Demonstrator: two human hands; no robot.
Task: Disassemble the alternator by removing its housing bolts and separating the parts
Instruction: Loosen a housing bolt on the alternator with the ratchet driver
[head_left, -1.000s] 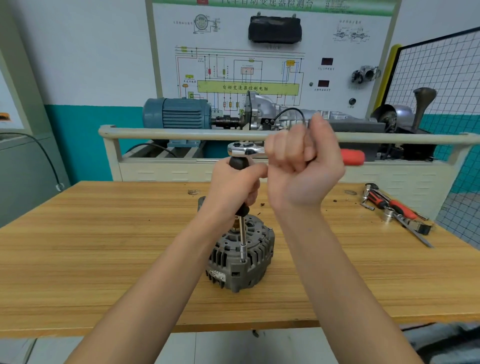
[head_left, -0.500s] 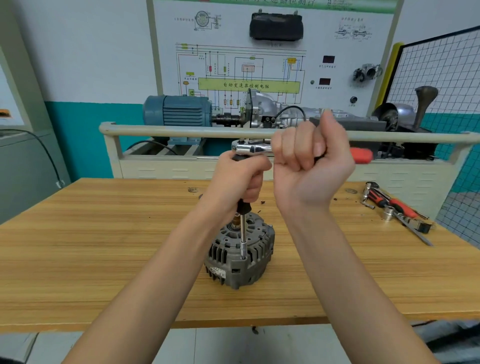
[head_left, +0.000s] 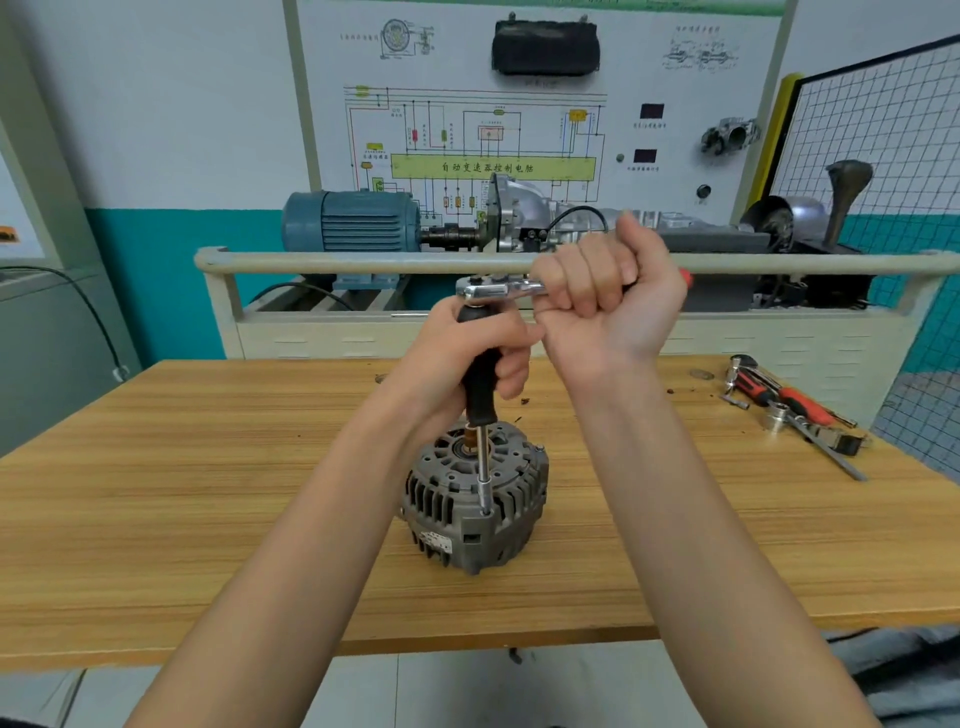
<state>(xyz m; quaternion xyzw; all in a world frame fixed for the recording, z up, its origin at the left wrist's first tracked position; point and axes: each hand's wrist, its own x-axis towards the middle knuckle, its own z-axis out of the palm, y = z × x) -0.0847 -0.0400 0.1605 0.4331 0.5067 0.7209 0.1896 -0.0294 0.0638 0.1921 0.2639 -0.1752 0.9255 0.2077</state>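
left hand (head_left: 467, 358) grips driver handle (head_left: 480, 374); right hand (head_left: 608, 301) fisted on ratchet (head_left: 498, 288) above it. risk: socket tilts off bolt below left hand, alternator (head_left: 475, 499) unclamped, may spin.

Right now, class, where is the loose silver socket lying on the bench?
In the head view, the silver socket lies at the far right of the wooden bench, against the red-handled tools, well right of the alternator.

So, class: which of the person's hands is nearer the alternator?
Left. The left hand grips the black driver handle just above the alternator; the right hand holds the ratchet higher up and to the right.
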